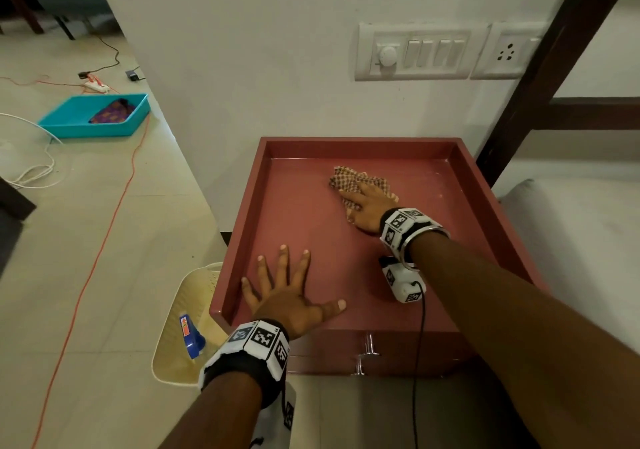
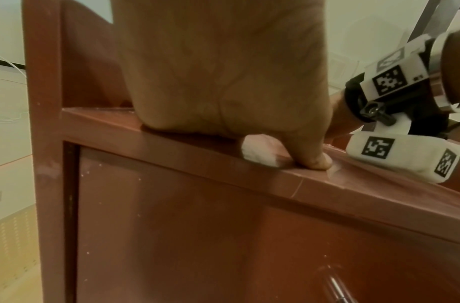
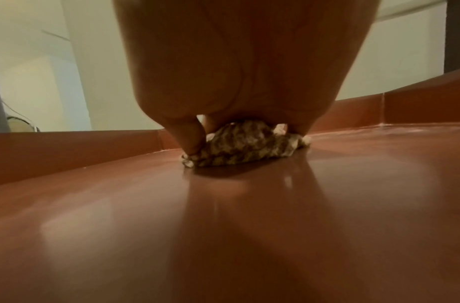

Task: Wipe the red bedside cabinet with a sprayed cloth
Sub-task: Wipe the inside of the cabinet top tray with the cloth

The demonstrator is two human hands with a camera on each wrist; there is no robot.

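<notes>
The red bedside cabinet has a raised rim round its flat top and stands against the wall. A brown checked cloth lies bunched on the top, towards the back and right of the middle. My right hand presses it down, and thumb and fingers curl round the bunch, as the right wrist view shows under the right hand at the cloth. My left hand lies flat with fingers spread on the front left of the top. In the left wrist view the left hand rests its heel on the front edge.
A cream basket with a blue spray bottle sits on the floor left of the cabinet. Farther left are an orange cable and a teal tray. A switch panel is on the wall; a bed stands at the right.
</notes>
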